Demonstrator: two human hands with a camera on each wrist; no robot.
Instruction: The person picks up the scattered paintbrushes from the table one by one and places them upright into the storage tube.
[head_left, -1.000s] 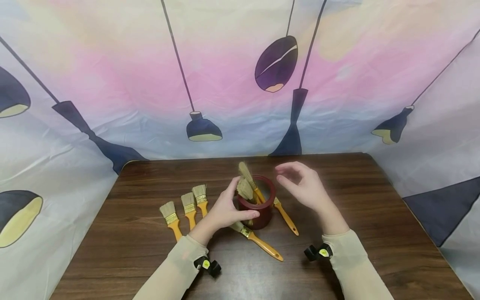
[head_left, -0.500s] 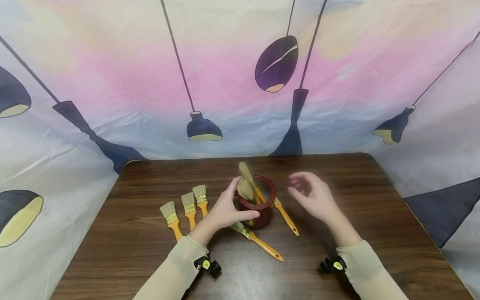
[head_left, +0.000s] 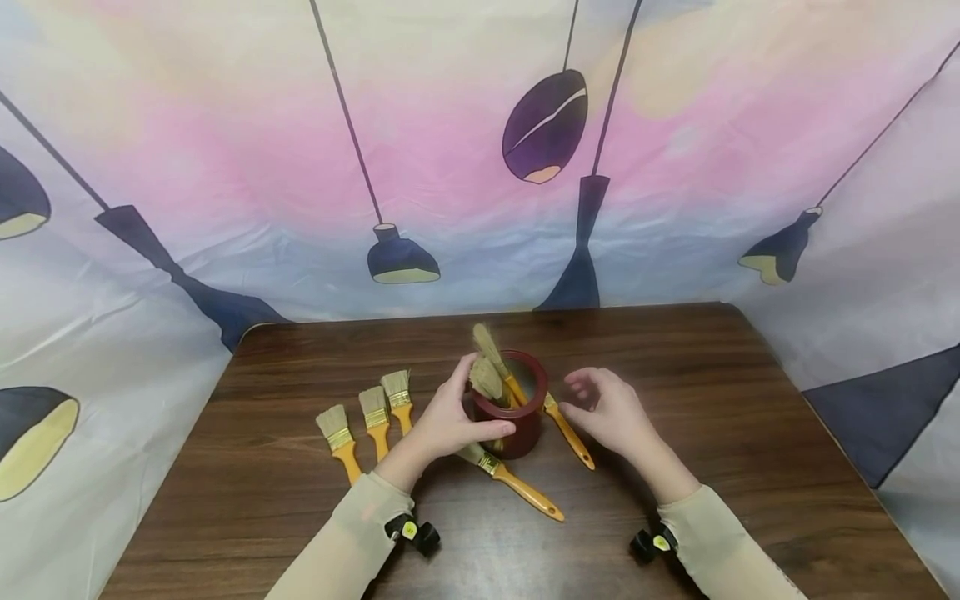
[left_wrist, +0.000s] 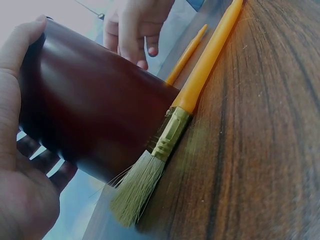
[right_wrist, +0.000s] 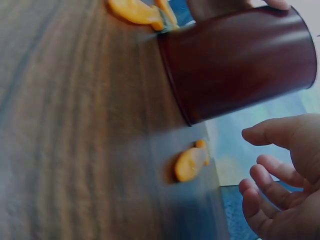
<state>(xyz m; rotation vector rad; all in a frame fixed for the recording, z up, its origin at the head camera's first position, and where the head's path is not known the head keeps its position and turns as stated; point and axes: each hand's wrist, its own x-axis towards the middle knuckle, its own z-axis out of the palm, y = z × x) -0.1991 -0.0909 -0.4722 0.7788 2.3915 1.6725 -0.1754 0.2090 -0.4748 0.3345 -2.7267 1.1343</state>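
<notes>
My left hand (head_left: 448, 419) grips a dark red cylindrical pot (head_left: 521, 435) from its left side, thumb across the front and fingers round the back. Two paintbrushes (head_left: 495, 354) lean in the pot, bristles up. In front of it a paintbrush (left_wrist: 200, 75) with a yellow-orange handle lies on the table, its bristles by the pot's base. Another paintbrush (head_left: 573, 437) lies right of the pot, its bristle end hidden behind it. My right hand (head_left: 617, 417) hovers just right of that brush, fingers loosely bent and holding nothing; the right wrist view shows a gap between thumb and fingers.
Left of my left forearm, three flat paintbrushes (head_left: 375, 412) lie on the brown wooden table (head_left: 270, 467), bristles pointing away from me and handles partly behind the arm. A printed cloth (head_left: 465, 167) with lamp pictures hangs behind the table's far edge.
My right hand has moved away from the pot's rim to the right, then lower and back left toward the brush beside the pot. The left hand keeps its hold on the pot.
</notes>
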